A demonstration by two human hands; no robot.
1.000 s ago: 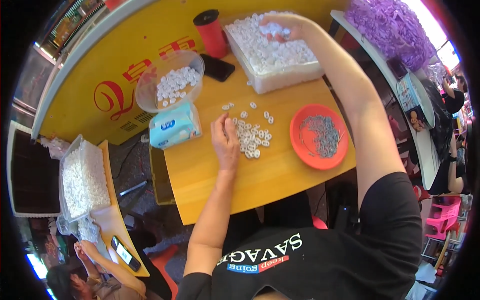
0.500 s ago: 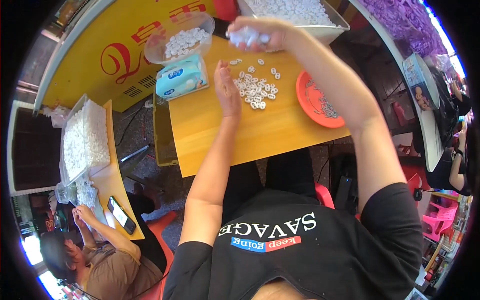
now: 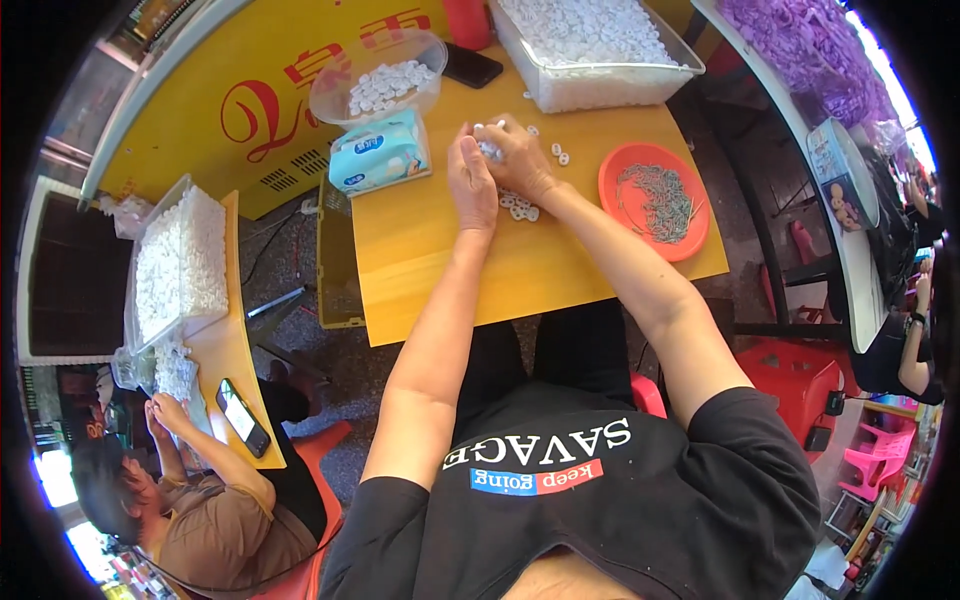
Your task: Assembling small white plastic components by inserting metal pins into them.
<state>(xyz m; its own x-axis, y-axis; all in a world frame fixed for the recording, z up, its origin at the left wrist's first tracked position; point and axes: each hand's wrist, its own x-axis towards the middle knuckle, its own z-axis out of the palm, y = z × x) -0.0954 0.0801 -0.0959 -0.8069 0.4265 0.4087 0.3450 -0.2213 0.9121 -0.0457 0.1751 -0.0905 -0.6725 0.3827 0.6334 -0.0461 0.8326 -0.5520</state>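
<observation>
Over the middle of the yellow wooden table, my two hands meet. My right hand (image 3: 524, 165) is curled over a handful of small white pieces (image 3: 491, 149). Upright along its left side stands my left hand (image 3: 474, 190), fingers stretched out and palm turned toward the handful. Below and between the wrists shows part of a pile of white oval pieces with two dark holes (image 3: 517, 207); my hands hide the rest. A couple of loose white pieces (image 3: 561, 155) lie to the right. The right hand's fingertips are partly hidden.
At right sits an orange-red plate (image 3: 607, 190) of small metal pins. A tissue pack (image 3: 380, 155), a clear bowl of white pieces (image 3: 330, 95), a dark phone (image 3: 472, 66) and a large tub (image 3: 600, 88) of white pieces line the back. Another person (image 3: 215, 530) works at far left.
My right hand has come down from near the large tub, carrying its handful of white pieces, to beside my left hand. The left hand stays nearly in place. The view has shifted slightly.
</observation>
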